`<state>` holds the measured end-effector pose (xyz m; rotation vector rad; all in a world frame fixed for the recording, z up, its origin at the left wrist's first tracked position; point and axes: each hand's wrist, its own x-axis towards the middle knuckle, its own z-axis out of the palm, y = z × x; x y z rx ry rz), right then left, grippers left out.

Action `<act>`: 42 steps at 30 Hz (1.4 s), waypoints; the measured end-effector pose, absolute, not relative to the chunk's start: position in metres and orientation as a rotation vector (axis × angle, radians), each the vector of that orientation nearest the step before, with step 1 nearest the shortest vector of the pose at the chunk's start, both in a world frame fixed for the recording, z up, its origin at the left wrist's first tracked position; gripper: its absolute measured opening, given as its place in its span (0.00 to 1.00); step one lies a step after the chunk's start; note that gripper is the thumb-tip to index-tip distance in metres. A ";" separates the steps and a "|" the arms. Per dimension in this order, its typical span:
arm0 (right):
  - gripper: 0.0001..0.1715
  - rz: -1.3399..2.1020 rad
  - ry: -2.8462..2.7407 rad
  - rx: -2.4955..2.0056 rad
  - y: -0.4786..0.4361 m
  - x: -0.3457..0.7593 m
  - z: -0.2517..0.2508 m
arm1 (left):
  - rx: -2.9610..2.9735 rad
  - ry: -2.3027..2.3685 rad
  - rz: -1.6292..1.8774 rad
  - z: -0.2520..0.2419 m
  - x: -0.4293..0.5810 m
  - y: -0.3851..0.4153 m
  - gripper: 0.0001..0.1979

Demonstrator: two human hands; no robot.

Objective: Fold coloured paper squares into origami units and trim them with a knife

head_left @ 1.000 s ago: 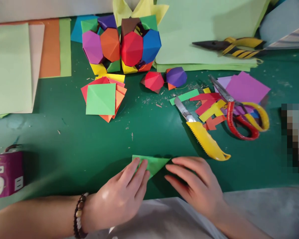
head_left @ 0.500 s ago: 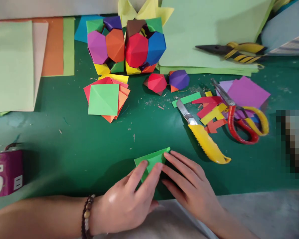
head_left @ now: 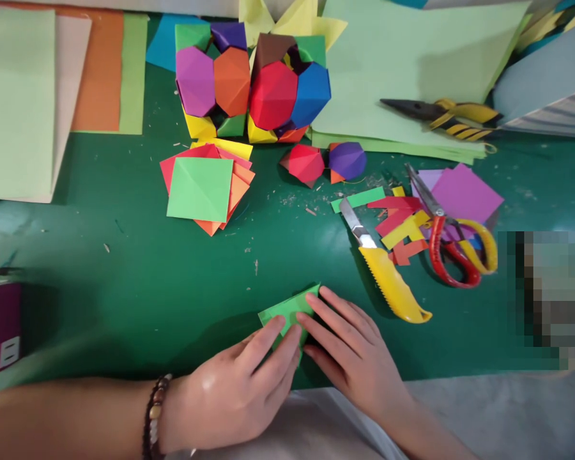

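A small piece of green origami paper (head_left: 290, 308), partly folded with a raised flap along its far edge, lies at the front of the table between my hands. My left hand (head_left: 237, 390) holds it from the left, index and middle fingertips pressed on its face. From the right, my right hand (head_left: 352, 351) grips its right side with the fingertips on the folded edge. The paper's near corner is partly hidden under my fingers. Beyond it rests a stack of square coloured papers (head_left: 201, 188) with a light green sheet on top.
Right of my hands lie a yellow utility knife (head_left: 393, 284), scissors (head_left: 453, 246) and paper strips (head_left: 407, 223). Folded paper models (head_left: 273, 89), two small folded pieces (head_left: 305, 163) and pliers (head_left: 421, 110) are farther back. A purple power socket box (head_left: 0, 329) stands left.
The right hand's fingertips have slid slightly left and inward over the green paper. The left fingers have shifted slightly down. The whole view has also tilted a little.
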<state>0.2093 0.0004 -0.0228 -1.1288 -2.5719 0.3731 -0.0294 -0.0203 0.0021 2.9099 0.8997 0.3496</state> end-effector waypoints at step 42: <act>0.19 0.355 -2.535 -1.268 -0.001 0.202 -0.019 | 2.943 0.951 0.217 0.002 -0.025 -0.023 0.24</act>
